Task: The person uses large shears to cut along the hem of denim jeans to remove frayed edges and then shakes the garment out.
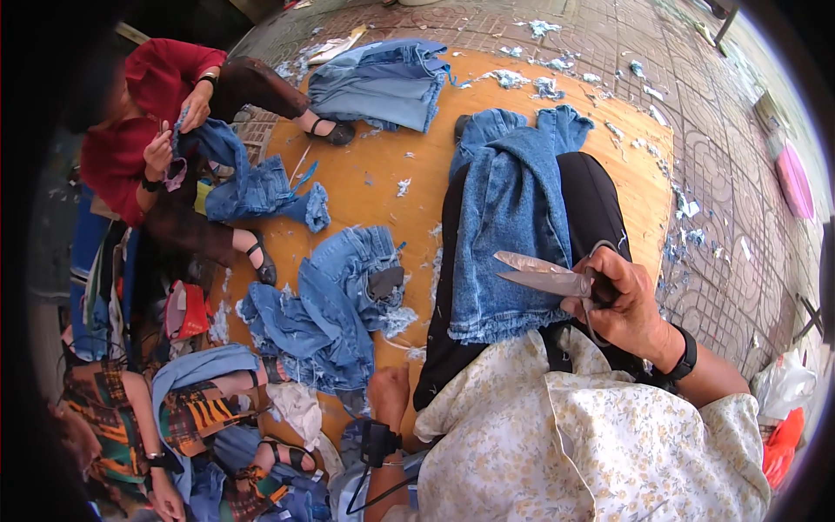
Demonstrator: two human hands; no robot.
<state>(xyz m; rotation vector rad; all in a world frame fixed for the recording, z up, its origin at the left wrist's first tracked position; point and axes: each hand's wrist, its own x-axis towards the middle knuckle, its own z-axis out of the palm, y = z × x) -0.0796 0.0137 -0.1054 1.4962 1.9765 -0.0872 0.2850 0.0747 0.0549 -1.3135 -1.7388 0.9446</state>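
Observation:
My right hand (628, 306) grips a pair of large metal scissors (541, 275), blades slightly apart and pointing left over a blue denim garment (509, 235) draped across my black-trousered lap. The denim's frayed lower edge hangs near the blades. My left hand (389, 393) rests low at my left side, fingers curled, against the orange mat (374, 187) beside a heap of denim pieces (335, 304). Nothing shows inside that hand.
A person in red at the upper left handles a denim piece (235, 174). Another person in patterned clothes sits at the lower left. Folded jeans (383, 83) lie at the mat's far edge. Denim scraps litter the paved ground. A pink basin (794, 178) is at the right.

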